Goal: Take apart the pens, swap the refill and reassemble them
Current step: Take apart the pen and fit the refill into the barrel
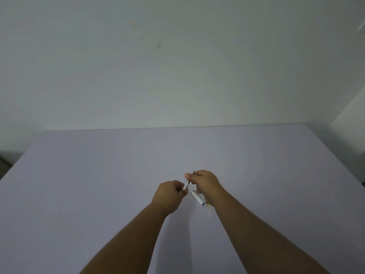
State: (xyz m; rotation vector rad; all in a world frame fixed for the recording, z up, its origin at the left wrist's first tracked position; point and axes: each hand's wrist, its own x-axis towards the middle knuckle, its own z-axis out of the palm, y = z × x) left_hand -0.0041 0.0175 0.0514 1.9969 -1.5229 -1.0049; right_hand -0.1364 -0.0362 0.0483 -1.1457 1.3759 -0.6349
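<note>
A white pen barrel [185, 185] is held tilted above the table between both hands. My left hand [169, 196] grips its lower end. My right hand [205, 181] pinches its upper part, where a thin metal tip [193, 172] pokes out past the fingers. A second white pen piece with a silver end [198, 197] lies on the table just under my right wrist. A thin pale refill [209, 212] lies beside it, partly hidden by my right forearm.
The pale lilac table [98, 184] reaches to a plain white wall [177, 66] at the back. A dark object shows at the table's left edge [4, 161].
</note>
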